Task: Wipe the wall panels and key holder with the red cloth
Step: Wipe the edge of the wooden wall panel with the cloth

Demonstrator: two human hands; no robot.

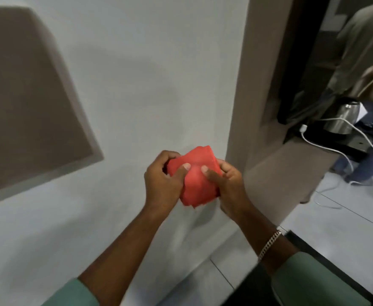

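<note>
Hands — left hand (pixel 162 184), right hand (pixel 227 186) — gripping folded red cloth (pixel 195 180)

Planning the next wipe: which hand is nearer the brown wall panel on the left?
Left. The left hand grips the red cloth's left side, toward the brown wall panel. The right hand grips the cloth's far side, farther away. Neither touches the panel.

The red cloth (pixel 195 177) is folded up into a thick bunch, held up in front of the white wall. A big brown wall panel (pixel 26 93) hangs on the wall, up and far to the left
</note>
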